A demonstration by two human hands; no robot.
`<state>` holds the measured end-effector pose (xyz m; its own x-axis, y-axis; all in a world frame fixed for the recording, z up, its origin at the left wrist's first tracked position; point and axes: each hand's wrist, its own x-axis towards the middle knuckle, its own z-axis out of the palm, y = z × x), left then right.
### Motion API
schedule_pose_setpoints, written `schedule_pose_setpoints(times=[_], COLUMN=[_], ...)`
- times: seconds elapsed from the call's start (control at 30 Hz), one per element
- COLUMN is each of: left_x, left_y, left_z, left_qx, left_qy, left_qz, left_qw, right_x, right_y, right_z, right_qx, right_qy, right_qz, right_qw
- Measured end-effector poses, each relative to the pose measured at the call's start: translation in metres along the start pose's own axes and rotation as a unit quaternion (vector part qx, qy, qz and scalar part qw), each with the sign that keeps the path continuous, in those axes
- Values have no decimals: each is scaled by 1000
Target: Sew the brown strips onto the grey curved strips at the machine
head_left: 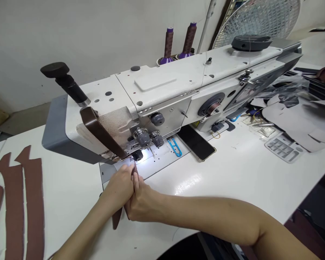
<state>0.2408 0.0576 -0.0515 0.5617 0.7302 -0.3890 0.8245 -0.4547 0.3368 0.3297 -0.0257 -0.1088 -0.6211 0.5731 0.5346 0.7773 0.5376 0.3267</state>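
A white sewing machine (157, 94) stands across the table, its work light shining on the needle area. Just in front of the presser foot (131, 157), my left hand (120, 184) is closed on a strip of brown leather-like material (117, 218). My right hand (143, 200) grips the same piece, fingers pinched and touching the left hand. The strip runs up under the foot, and its lower end hangs out below both hands. A pale layer shows beside it at the foot. The hands hide most of the piece.
Brown cut pieces (34, 202) lie at the left. Under the machine arm are a black phone (197, 142) and blue thread snips (174, 147). Pale cut pieces (298, 115) and a grey stencil plate (284, 147) lie at right. Behind stand thread cones (168, 45) and a fan (260, 21).
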Motion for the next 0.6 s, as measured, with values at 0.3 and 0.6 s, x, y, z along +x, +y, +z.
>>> schedule_pose_setpoints(times=[0.3,0.6], left_x=[4,8], left_y=[-3,15], left_z=[-7,-19], left_qx=[13,96], left_qy=[-21,-58], left_qz=[0,-3], left_qw=[1000,994], right_x=[-1,-2], right_y=[0,12], right_z=[3,18], right_qx=[-27,-4], right_qy=[37,67], right_qz=[18,42], right_qw=[999,997])
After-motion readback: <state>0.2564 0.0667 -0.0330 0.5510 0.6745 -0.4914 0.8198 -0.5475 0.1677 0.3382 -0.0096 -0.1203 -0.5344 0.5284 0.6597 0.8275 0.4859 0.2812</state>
